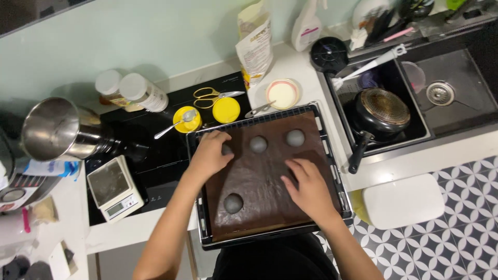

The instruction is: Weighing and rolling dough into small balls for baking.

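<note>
Both hands rest flat on the brown baking mat (259, 181) that lines the dark tray (332, 171) on the counter. The left hand (209, 154) lies palm down at the mat's far left corner, fingers spread and loose, its fingertips touching or covering a grey dough ball (226, 150); whether it grips that ball cannot be told. The right hand (309, 187) lies palm down near the mat's right edge, fingers together and slightly curled, clamped on nothing visible; something may sit under the palm, but that is hidden. Between the hands and a little beyond them sit two more grey balls (258, 143), the second (295, 137) just past the right hand's fingertips. A fourth ball (233, 203) sits nearer the body, below the left hand. Judgement: the step in hand is laying dough balls out in rows on the mat, with the far row nearly filled and the near rows mostly bare. The next move calls for even spacing from the neighbours and a light touch, so the soft rounds keep their shape and the mat does not shift. Beyond the left hand lie yellow lids (226, 109), a spoon (174, 125) and scissors (210, 95); to its left stands a kitchen scale (115, 189).
</note>
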